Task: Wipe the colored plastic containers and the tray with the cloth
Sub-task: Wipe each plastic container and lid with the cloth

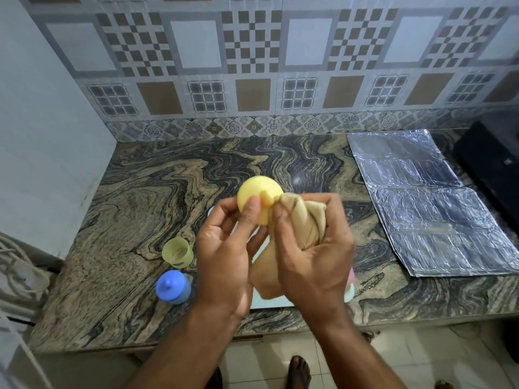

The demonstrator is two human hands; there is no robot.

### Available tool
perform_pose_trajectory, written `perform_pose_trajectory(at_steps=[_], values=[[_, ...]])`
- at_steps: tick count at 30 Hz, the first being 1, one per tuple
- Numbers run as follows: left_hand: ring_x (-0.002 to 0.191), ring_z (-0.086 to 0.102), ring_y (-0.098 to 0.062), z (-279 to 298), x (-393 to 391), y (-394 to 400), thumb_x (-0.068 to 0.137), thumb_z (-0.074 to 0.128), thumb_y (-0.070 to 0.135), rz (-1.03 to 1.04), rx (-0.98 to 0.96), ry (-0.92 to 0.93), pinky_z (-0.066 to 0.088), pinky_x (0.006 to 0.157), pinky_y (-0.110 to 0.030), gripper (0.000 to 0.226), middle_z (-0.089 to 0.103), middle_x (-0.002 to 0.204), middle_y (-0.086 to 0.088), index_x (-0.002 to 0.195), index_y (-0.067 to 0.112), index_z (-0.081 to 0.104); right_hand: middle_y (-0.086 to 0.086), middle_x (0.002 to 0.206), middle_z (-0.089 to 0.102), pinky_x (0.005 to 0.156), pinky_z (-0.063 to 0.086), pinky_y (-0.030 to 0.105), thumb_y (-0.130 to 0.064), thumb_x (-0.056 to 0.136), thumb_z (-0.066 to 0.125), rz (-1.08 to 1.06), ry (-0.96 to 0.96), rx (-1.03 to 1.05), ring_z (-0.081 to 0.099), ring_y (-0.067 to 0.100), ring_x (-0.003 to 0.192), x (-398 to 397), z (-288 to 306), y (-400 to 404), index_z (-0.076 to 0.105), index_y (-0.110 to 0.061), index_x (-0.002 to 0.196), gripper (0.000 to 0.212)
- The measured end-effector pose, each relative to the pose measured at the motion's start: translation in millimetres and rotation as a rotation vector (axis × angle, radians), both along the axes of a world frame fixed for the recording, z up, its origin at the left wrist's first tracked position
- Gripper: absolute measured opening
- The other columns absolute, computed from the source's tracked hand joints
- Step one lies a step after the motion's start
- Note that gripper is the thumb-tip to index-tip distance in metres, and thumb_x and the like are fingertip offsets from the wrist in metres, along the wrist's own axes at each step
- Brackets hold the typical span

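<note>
My left hand (224, 256) holds a yellow lid (257, 192) with a small knob up over the counter, thumb on its face. Bunched in my right hand (311, 256) is a beige cloth (304, 220), which presses against the lid's right edge. The open yellow container (177, 252) stands on the counter to the left. Below it stands a blue container (172, 287) with its lid on. A white tray (276, 301) lies under my hands, mostly hidden. A bit of a pink container (351, 275) peeks out beside my right hand.
Sheets of silver foil (427, 203) cover the right side of the marble counter (146, 186). A black appliance (494, 164) sits at the far right. A tiled wall runs behind, a white wall on the left. Cables (16, 265) hang at the left edge.
</note>
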State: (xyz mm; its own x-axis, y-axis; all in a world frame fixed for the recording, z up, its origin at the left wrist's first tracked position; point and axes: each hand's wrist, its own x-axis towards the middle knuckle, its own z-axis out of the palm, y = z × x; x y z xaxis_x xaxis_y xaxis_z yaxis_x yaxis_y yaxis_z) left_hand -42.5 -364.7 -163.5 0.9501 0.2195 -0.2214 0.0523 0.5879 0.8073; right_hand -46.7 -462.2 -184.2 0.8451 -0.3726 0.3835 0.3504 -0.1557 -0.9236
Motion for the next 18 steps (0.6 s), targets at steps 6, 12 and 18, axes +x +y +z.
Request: perform_pose_trajectory(at_steps=[6, 12, 18], values=[[0.079, 0.079, -0.007, 20, 14, 12, 0.081, 0.069, 0.025, -0.158, -0.359, 0.099, 0.062, 0.064, -0.019, 0.028, 0.082, 0.098, -0.004, 0.105, 0.012, 0.074, -0.010, 0.090, 0.077, 0.070, 0.058, 0.018, -0.019, 0.093, 0.077, 0.035, -0.132, 0.154, 0.073, 0.002, 0.077, 2, 19, -8, 0.062, -0.022, 0.102, 0.018], [0.078, 0.079, -0.009, 14, 11, 17, 0.078, 0.070, 0.025, -0.172, -0.404, 0.141, 0.063, 0.063, -0.020, 0.023, 0.082, 0.097, -0.004, 0.094, 0.012, 0.081, 0.001, 0.090, 0.076, 0.070, 0.063, 0.040, -0.016, 0.095, 0.077, 0.111, -0.095, 0.123, 0.073, 0.016, 0.078, 16, 34, -28, 0.063, -0.022, 0.101, 0.016], [0.091, 0.080, -0.014, 12, 5, 14, 0.081, 0.071, 0.019, -0.146, -0.258, 0.054, 0.064, 0.076, -0.026, 0.025, 0.081, 0.108, -0.009, 0.105, 0.014, 0.069, -0.004, 0.088, 0.075, 0.072, 0.057, 0.023, -0.019, 0.096, 0.079, 0.078, -0.091, 0.103, 0.071, 0.008, 0.077, 15, 35, -19, 0.063, -0.018, 0.102, 0.018]])
